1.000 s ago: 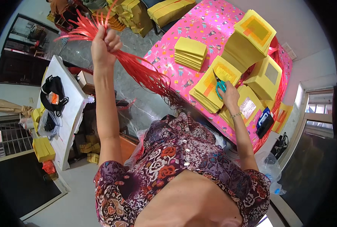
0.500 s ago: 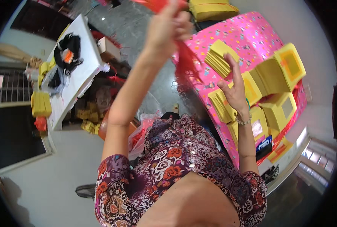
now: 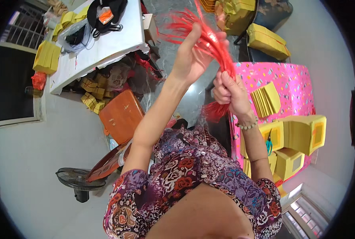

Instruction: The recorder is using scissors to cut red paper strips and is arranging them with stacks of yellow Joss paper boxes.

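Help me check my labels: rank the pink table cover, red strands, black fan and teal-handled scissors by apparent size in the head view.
1. Pink table cover
2. Red strands, raised, so nearness may enlarge them
3. Black fan
4. Teal-handled scissors, clearly smallest

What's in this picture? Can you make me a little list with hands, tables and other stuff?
Right hand: gripping a bundle of red strands
Left hand: open at the strands' upper part, blurry
Pink patterned table: yellow stacks; teal-handled scissors resting on one
White table: black strapped item, clear plastic bag
Lower left: black fan
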A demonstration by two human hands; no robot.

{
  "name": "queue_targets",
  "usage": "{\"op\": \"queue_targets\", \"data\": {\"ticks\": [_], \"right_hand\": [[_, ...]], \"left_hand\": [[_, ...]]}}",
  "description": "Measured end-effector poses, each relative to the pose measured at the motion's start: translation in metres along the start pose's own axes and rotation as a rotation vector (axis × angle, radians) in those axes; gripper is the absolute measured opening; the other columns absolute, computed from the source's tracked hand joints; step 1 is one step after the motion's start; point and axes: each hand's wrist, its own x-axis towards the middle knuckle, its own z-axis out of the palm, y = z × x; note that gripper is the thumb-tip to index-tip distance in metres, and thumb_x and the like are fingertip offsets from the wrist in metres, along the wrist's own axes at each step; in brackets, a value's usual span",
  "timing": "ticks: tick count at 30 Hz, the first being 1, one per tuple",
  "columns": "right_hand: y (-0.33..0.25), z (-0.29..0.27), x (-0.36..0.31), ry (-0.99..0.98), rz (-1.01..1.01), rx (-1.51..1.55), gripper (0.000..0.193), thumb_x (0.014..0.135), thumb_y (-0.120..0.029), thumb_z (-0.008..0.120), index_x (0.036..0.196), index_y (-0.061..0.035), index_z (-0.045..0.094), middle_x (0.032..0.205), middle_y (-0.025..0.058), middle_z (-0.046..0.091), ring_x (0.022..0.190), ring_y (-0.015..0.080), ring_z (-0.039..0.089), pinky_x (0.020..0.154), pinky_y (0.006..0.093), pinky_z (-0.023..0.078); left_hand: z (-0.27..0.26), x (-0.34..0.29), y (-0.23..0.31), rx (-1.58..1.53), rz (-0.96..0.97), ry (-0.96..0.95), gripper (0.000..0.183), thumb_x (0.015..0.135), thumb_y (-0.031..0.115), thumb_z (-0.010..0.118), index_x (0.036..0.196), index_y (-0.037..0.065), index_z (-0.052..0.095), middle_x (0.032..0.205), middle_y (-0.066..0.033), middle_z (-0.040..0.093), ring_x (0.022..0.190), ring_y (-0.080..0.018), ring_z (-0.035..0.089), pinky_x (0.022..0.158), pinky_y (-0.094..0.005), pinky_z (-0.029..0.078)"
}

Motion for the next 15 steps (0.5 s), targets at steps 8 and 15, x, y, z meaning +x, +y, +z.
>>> {"op": "queue_targets", "data": {"ticks": [8,15], "right_hand": [[0.015,-0.011,0.093,-0.090,0.177,0.634,0.028,0.099,-0.031,0.036,0.081,-0.0102,0.045,0.054,-0.0066,0.028,0.041,0.0035,0.023,0.037,0.0189,0.022],[0.078,-0.058,0.200,0.236,0.289,0.863,0.033,0.098,-0.030,0.037,0.071,-0.0119,0.041,0.050,-0.0058,0.026,0.040,0.0061,0.024,0.035,0.0222,0.022]], "left_hand": [[-0.108,-0.092,-0.070,0.767,-0.047,-0.060,0.086,0.075,0.053,0.067,0.134,0.002,0.030,0.110,-0.0132,0.058,0.107,-0.0199,0.055,0.091,-0.0344,0.042],[-0.135,-0.140,-0.094,0.551,-0.120,0.433,0.018,0.089,0.020,0.058,0.095,0.004,0.051,0.068,-0.0012,0.054,0.064,-0.0095,0.056,0.057,-0.0241,0.045]]}}
